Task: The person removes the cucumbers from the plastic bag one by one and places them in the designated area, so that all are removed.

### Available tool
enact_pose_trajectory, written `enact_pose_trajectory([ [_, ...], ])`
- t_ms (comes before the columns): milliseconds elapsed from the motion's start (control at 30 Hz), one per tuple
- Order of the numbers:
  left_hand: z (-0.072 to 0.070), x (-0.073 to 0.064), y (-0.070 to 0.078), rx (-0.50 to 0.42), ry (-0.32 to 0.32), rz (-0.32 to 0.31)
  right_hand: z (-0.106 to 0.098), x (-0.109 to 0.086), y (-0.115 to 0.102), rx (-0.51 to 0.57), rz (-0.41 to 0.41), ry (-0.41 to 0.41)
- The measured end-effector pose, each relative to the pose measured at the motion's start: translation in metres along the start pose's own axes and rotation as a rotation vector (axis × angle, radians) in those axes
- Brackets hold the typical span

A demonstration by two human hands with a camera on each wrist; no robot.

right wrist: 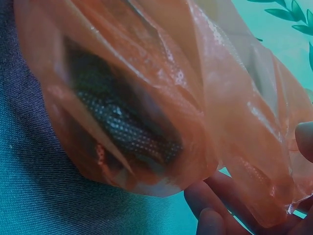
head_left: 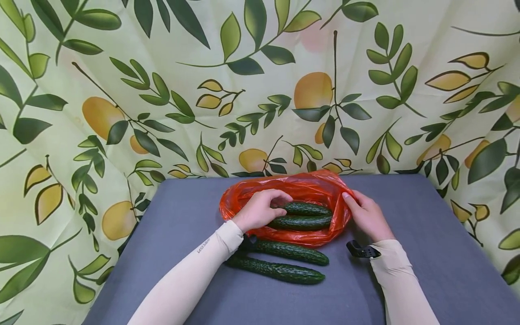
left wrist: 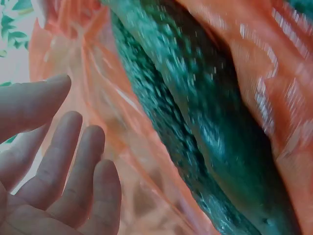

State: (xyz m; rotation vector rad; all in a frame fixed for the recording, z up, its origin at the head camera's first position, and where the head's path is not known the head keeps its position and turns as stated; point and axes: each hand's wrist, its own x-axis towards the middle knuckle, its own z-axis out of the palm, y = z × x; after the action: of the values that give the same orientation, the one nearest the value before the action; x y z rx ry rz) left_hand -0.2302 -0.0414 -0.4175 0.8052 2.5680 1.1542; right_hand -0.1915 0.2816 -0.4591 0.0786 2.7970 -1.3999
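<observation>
A red plastic bag (head_left: pixel 321 178) lies with its mouth spread, and two dark green cucumbers (head_left: pixel 302 222) show side by side inside it. My left hand (head_left: pixel 260 208) is over the bag's opening, by the left ends of these cucumbers. In the left wrist view the fingers (left wrist: pixel 61 156) are relaxed and apart from the cucumbers (left wrist: pixel 210 112), holding nothing. At the bag's right edge, my right hand (head_left: pixel 369 217) pinches the rim between thumb and fingers. Through the thin film in the right wrist view, a cucumber end (right wrist: pixel 122 117) shows.
Two more cucumbers (head_left: pixel 280 271) lie on the grey tabletop (head_left: pixel 183 216) in front of the bag, their left ends partly behind my left forearm. A curtain (head_left: pixel 260 113) printed with leaves and fruit hangs behind the table. A black band (head_left: pixel 361 249) circles my right wrist.
</observation>
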Motion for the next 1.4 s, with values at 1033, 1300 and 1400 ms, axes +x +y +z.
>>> enact_pose_trajectory([
  [1033, 0.021, 0.060, -0.029, 0.107, -0.106, -0.140, 0.002, 0.003, 0.003, -0.012, -0.010, 0.016],
  [1300, 0.022, 0.061, -0.029, 0.105, -0.121, -0.150, 0.002, 0.002, 0.004, -0.021, -0.020, 0.021],
  [1400, 0.022, 0.061, -0.029, 0.111, -0.128, -0.157, 0.003, 0.002, 0.004, -0.018, -0.015, 0.020],
])
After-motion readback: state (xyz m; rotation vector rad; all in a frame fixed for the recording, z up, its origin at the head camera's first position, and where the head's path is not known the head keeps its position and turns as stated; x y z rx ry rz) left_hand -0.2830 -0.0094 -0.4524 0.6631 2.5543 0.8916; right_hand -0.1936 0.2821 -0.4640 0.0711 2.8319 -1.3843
